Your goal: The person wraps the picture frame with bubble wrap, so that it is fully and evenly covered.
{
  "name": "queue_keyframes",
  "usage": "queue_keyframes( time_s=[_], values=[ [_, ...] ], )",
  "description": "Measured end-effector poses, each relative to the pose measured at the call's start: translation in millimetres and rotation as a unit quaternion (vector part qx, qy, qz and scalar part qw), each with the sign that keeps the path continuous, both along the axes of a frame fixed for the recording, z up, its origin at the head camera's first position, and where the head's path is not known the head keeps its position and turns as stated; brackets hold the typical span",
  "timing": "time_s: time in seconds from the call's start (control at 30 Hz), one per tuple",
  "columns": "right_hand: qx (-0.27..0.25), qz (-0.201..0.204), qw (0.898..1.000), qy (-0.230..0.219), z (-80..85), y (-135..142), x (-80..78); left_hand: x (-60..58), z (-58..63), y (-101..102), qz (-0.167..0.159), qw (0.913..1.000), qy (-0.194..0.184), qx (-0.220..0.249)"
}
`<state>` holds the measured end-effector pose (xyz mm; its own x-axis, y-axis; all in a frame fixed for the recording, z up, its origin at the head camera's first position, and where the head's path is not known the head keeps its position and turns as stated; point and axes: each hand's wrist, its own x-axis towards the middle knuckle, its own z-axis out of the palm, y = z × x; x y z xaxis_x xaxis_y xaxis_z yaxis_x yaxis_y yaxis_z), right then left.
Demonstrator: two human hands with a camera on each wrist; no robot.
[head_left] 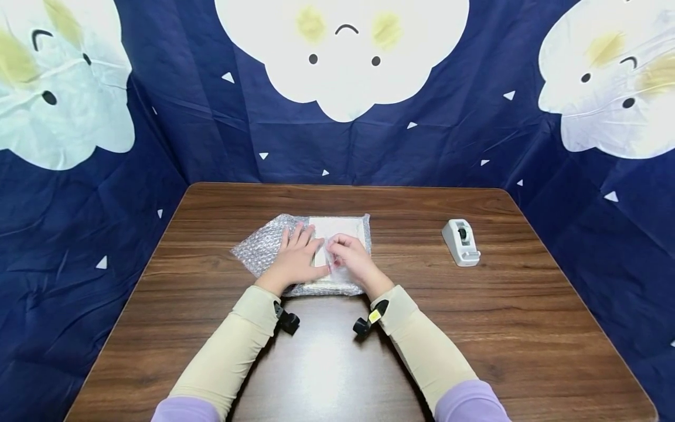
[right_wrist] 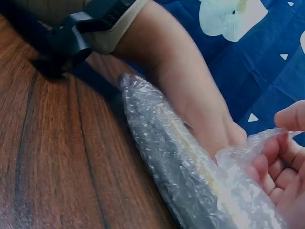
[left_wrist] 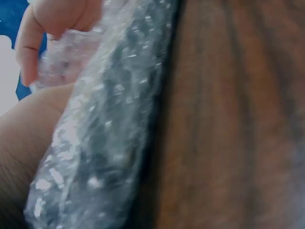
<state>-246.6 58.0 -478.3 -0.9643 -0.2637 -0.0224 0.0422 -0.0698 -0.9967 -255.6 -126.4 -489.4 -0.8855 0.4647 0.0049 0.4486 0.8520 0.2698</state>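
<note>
A flat, white rectangular object lies on the table, partly wrapped in bubble wrap; a loose flap spreads to its left. My left hand rests on the wrap and the white object with fingers spread. Close beside it, my right hand pinches a lifted edge of the wrap between thumb and fingers. In the right wrist view the wrap covers the object's side, and the right hand's fingers hold the raised film. The left wrist view shows the wrapped edge up close.
A white tape dispenser stands to the right on the wooden table. Dark blue cloth with cloud faces hangs around the table's back and sides.
</note>
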Motion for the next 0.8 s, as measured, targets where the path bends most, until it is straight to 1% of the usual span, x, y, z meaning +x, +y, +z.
queue_keyframes(
  time_s=[0.1,0.2,0.33,0.4,0.47,0.57,0.73,0.8],
  values=[
    [0.021,0.013,1.000,-0.007,-1.2,-3.6,-0.6,-3.1,4.0,-8.3,-0.015,0.9994,-0.007,0.031],
    [0.049,0.019,0.999,-0.003,-2.2,-5.7,-1.4,-6.5,7.4,-17.6,-0.026,0.9975,-0.018,0.063],
    [0.098,0.032,0.995,0.016,-3.1,-6.9,-2.2,-9.9,11.3,-28.1,-0.033,0.9925,-0.039,0.111],
    [0.126,0.038,0.991,0.024,-2.7,-7.4,-2.1,-11.2,12.7,-31.5,-0.036,0.9883,-0.052,0.139],
    [0.156,0.043,0.986,0.033,-2.3,-7.9,-1.6,-11.9,14.3,-33.7,-0.036,0.9842,-0.063,0.161],
    [0.206,0.052,0.976,0.044,-1.7,-8.7,-0.4,-13.5,14.1,-35.5,-0.031,0.9814,-0.074,0.175],
    [0.267,0.059,0.960,0.061,-2.3,-9.8,-0.5,-15.2,12.4,-36.5,-0.025,0.9819,-0.071,0.174],
    [0.289,0.060,0.953,0.076,-2.4,-10.4,-0.8,-15.3,11.8,-36.6,-0.025,0.9822,-0.067,0.174]
  ],
)
